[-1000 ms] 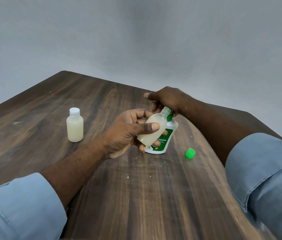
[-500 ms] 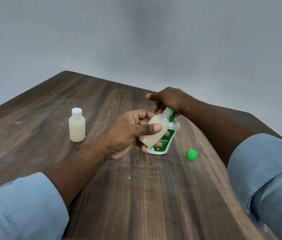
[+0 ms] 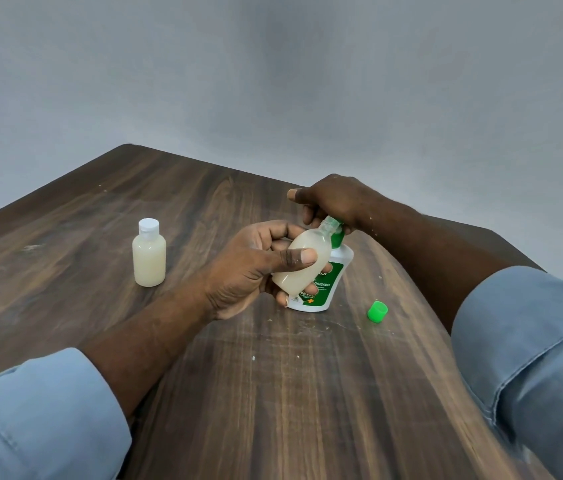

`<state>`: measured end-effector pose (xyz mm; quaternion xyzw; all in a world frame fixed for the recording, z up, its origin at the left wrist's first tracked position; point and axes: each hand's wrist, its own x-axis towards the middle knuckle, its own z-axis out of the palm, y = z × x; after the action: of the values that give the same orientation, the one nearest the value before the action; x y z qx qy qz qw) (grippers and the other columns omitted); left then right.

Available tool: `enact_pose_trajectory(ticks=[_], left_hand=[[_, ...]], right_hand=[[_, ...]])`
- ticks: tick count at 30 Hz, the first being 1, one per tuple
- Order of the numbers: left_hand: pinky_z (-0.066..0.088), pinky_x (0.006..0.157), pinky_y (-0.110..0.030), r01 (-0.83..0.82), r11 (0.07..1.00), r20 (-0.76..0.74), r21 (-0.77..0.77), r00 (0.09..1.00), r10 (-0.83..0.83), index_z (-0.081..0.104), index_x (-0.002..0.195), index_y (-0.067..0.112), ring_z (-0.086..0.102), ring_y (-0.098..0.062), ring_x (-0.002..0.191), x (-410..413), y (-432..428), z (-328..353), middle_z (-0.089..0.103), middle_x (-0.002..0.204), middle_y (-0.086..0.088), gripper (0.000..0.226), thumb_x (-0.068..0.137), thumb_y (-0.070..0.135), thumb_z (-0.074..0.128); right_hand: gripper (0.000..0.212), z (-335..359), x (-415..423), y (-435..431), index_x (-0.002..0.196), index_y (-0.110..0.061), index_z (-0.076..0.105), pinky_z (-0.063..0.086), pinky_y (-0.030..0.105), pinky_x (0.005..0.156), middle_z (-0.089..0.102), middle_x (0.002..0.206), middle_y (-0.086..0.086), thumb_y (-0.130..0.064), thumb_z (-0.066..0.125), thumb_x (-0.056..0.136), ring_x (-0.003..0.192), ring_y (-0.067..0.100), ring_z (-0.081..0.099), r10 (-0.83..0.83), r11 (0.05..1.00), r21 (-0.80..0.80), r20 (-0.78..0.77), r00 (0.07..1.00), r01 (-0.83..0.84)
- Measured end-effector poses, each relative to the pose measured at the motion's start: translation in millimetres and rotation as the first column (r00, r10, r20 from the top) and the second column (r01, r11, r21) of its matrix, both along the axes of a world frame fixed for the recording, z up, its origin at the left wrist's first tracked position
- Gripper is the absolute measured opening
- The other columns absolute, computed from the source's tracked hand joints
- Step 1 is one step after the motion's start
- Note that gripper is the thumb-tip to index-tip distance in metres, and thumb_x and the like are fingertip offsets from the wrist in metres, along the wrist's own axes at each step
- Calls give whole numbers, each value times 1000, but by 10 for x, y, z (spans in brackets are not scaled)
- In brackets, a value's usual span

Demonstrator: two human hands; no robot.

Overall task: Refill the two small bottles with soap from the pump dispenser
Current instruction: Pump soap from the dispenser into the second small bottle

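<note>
My left hand [image 3: 256, 268] grips a small clear bottle [image 3: 302, 259] of cream-coloured soap, tilted with its open neck up against the green nozzle of the pump dispenser [image 3: 325, 282]. The dispenser is white with a green label and stands on the table behind the bottle. My right hand [image 3: 332, 200] rests on top of the dispenser's pump head, which it mostly hides. A second small bottle [image 3: 149, 252], full of cream soap and closed with a white cap, stands upright to the left. A loose green cap [image 3: 377, 311] lies to the right of the dispenser.
The dark wooden table [image 3: 273, 393] runs to a far corner at the back left, with a grey wall behind. White specks dot the wood around the dispenser. My blue sleeves fill the bottom corners.
Hardly anything has moved: both hands stay on the small bottle and the pump. The view has shifted slightly.
</note>
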<state>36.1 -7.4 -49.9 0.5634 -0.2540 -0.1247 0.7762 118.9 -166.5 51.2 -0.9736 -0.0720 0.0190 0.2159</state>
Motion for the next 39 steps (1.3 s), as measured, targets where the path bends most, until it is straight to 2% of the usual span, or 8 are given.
enact_pose_trajectory(ticks=[6, 9, 15, 18, 22, 26, 33, 39], left_hand=[[56, 48, -27, 14, 1000, 6, 1, 1000, -14, 59, 128, 2, 75, -34, 83, -3, -12, -10, 73, 116, -27, 42, 91, 20, 71], [55, 48, -28, 19, 1000, 3, 0, 1000, -19, 59, 127, 2, 75, -33, 83, -4, -9, -4, 74, 116, -26, 42, 91, 21, 71], [55, 48, -28, 4, 1000, -3, -8, 1000, -4, 60, 123, 5, 74, -36, 84, -6, -17, 9, 73, 116, -28, 38, 90, 21, 72], [55, 48, -28, -1, 1000, -2, -2, 1000, 1, 60, 123, 4, 74, -37, 85, -11, -5, 8, 73, 116, -28, 39, 89, 21, 72], [56, 49, -28, 8, 1000, 1, 2, 1000, -8, 61, 123, 6, 74, -35, 86, -9, -9, 0, 73, 116, -27, 39, 90, 22, 73], [56, 49, -28, 7, 1000, 5, 7, 1000, -7, 61, 123, 6, 75, -34, 86, -14, -8, 10, 74, 116, -26, 40, 89, 23, 73], [56, 48, -28, 5, 1000, 8, 0, 1000, -5, 61, 123, 5, 74, -36, 84, -9, -19, 12, 73, 115, -28, 38, 90, 21, 71], [56, 48, -27, 8, 1000, 3, 8, 1000, -8, 60, 125, 5, 74, -36, 86, 2, -9, -9, 73, 116, -27, 39, 91, 21, 71]], right_hand=[[54, -83, 36, -26, 72, -16, 72, 47, 34, 66, 71, 77, 4, -62, 55, 96, 68, 22, 61, -7, 997, 77, -45, 999, 10], [54, -69, 9, -12, 74, -15, 71, 46, 33, 65, 70, 76, 4, -60, 53, 97, 67, 20, 60, 0, 998, 61, -44, 999, 3], [53, 38, -3, -4, 76, -14, 70, 42, 28, 55, 65, 69, 0, -59, 54, 99, 57, 14, 57, 7, 999, -54, 0, 1000, -7], [52, 1, 9, -5, 76, -14, 70, 42, 28, 56, 65, 66, -1, -58, 54, 98, 57, 14, 56, 1, 1000, 5, -10, 1000, -1], [53, -58, 6, -17, 78, -13, 72, 44, 29, 61, 70, 76, 4, -59, 54, 98, 65, 19, 60, 1, 998, 61, -48, 999, 1], [54, -56, 5, -19, 78, -14, 73, 45, 30, 63, 71, 76, 3, -60, 54, 97, 66, 19, 61, -4, 997, 74, -46, 999, 8], [52, 40, -21, -22, 72, -15, 68, 43, 26, 53, 65, 62, -3, -58, 54, 99, 49, 11, 56, 7, 999, -41, -9, 1000, -8], [54, -73, 20, -28, 75, -15, 74, 48, 32, 64, 73, 78, 5, -62, 55, 95, 65, 20, 62, 2, 998, 64, -37, 999, 0]])
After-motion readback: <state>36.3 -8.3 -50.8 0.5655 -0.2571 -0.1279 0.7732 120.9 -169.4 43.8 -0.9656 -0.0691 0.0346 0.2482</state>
